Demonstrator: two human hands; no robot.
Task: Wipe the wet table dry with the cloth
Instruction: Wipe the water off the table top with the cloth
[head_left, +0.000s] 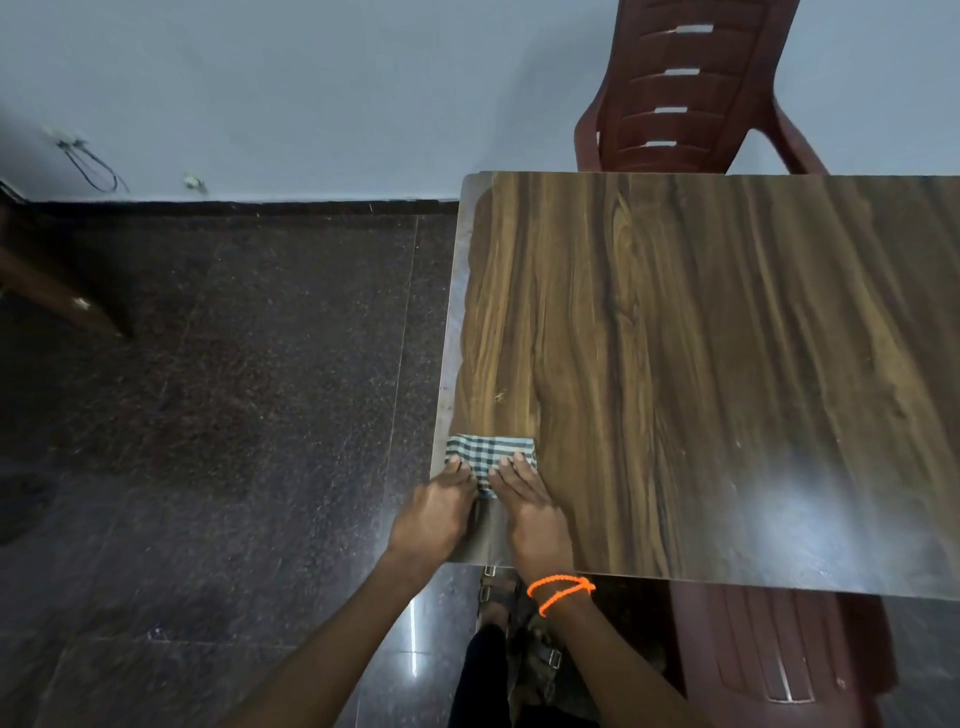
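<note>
dark speckled floor tiles (208, 415) and a pale wall (311, 93) frame a wood-grain table (701, 364) that fills the right side of the view. near its left front corner lies a folded green-and-white checked cloth (485, 453), flat on the tabletop just beside the left edge. both hands rest on the cloth's near part, side by side and almost touching: the left hand (439, 512) and the right hand (524, 506) have fingers straight and close together, pressing down on the fabric. an orange cord bracelet (561, 591) circles the right wrist. one red plastic chair (696, 88) stands behind the table's far edge, another (779, 660) beneath the near edge, and sandalled feet (519, 623) show below
</note>
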